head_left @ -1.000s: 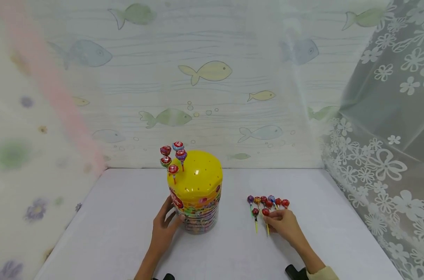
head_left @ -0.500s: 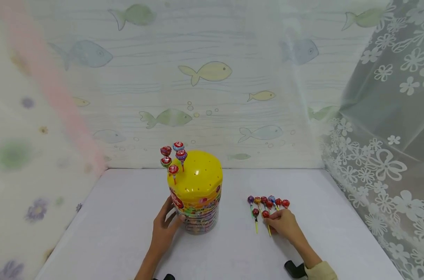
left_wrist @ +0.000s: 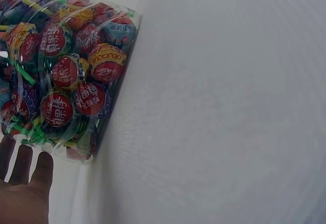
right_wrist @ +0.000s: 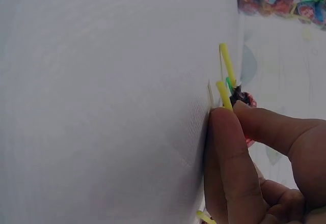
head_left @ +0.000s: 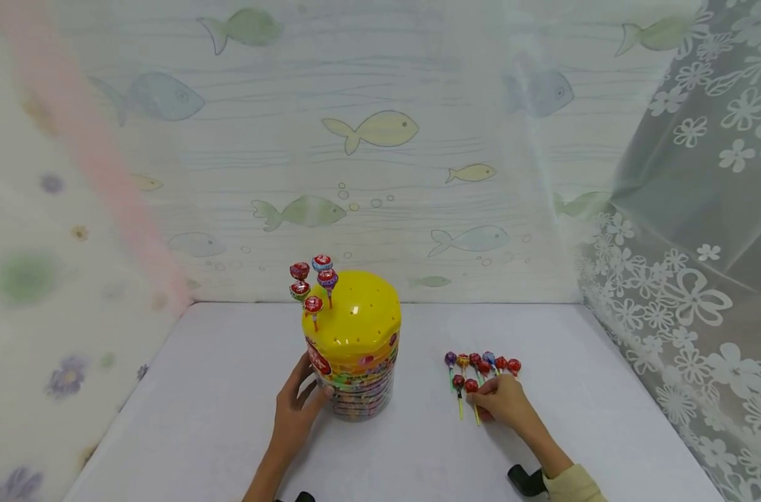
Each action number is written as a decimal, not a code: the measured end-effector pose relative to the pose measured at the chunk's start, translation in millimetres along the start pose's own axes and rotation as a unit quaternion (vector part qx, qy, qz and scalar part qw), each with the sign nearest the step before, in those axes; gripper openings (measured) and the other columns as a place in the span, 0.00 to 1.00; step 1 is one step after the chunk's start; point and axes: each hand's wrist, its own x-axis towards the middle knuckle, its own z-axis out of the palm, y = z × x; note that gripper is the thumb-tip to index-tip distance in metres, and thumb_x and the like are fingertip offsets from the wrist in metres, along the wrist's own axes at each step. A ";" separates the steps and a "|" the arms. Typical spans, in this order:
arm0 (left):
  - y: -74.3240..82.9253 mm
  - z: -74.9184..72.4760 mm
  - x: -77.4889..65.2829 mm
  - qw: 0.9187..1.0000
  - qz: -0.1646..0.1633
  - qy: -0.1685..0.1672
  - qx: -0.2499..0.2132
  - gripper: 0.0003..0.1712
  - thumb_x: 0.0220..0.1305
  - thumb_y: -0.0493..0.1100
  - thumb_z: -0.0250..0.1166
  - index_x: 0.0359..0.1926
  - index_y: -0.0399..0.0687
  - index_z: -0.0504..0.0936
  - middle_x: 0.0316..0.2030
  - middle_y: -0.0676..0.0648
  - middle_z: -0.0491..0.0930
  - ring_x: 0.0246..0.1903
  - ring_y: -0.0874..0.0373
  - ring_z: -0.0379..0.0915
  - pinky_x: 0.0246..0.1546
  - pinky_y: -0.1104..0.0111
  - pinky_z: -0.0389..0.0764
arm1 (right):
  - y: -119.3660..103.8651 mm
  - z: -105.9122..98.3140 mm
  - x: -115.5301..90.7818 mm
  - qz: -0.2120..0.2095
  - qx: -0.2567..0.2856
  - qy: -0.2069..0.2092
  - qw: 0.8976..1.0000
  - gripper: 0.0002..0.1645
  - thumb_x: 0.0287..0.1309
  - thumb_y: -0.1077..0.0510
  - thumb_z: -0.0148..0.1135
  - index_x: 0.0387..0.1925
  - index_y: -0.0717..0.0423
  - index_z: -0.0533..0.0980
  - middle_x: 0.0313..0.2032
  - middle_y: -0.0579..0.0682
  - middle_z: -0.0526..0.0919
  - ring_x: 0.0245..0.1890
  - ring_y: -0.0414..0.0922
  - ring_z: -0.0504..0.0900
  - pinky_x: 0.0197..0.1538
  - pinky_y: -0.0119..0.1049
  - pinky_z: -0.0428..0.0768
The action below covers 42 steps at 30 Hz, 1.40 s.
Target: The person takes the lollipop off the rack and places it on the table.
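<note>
A candy jar with a yellow lid stands upright on the table. Several lollipops stick up from the lid's left side. My left hand holds the jar low on its left side, thumb in front and fingers spread; the left wrist view catches fingers against its lower end. Wrapped lollipops show through the clear wall. To the right, my right hand pinches the yellow stick of a red lollipop between thumb and forefinger. Its stick pokes out past the fingertips in the right wrist view.
Several loose lollipops lie in a cluster just beyond my right hand. One with a dark wrapper neck lies left of the held one. A fish-print curtain backs the white table; a lace curtain hangs right.
My right hand has shifted slightly left, bringing the pinched lollipop closer to the dark-necked one. The left hand and the jar stay in place.
</note>
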 end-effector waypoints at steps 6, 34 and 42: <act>-1.6 -0.6 -0.5 1.000 0.003 -0.001 -0.004 0.45 0.66 0.36 0.69 0.79 0.55 0.58 0.75 0.51 0.63 0.66 0.67 0.64 0.67 0.75 0.71 | -1.6 -1.1 -2.7 0.000 -0.011 0.000 1.000 0.11 0.59 0.59 0.71 0.27 0.65 0.83 0.19 0.49 0.82 0.19 0.42 0.81 0.24 0.33 0.84; 0.3 1.0 -0.3 1.000 0.016 0.000 0.007 0.44 0.67 0.36 0.68 0.79 0.51 0.58 0.75 0.45 0.63 0.66 0.68 0.64 0.70 0.65 0.71 | -118.3 -17.3 -47.1 -0.296 0.108 0.001 0.949 0.13 0.67 0.58 0.66 0.51 0.55 0.81 0.48 0.51 0.86 0.49 0.45 0.84 0.54 0.28 0.84; -0.1 0.1 -0.8 1.000 0.003 0.003 0.005 0.45 0.66 0.37 0.69 0.79 0.53 0.59 0.74 0.50 0.64 0.66 0.68 0.65 0.68 0.72 0.72 | -165.0 -6.5 -52.1 -0.373 0.171 0.011 0.912 0.13 0.66 0.64 0.65 0.51 0.61 0.80 0.49 0.54 0.85 0.51 0.50 0.83 0.56 0.31 0.85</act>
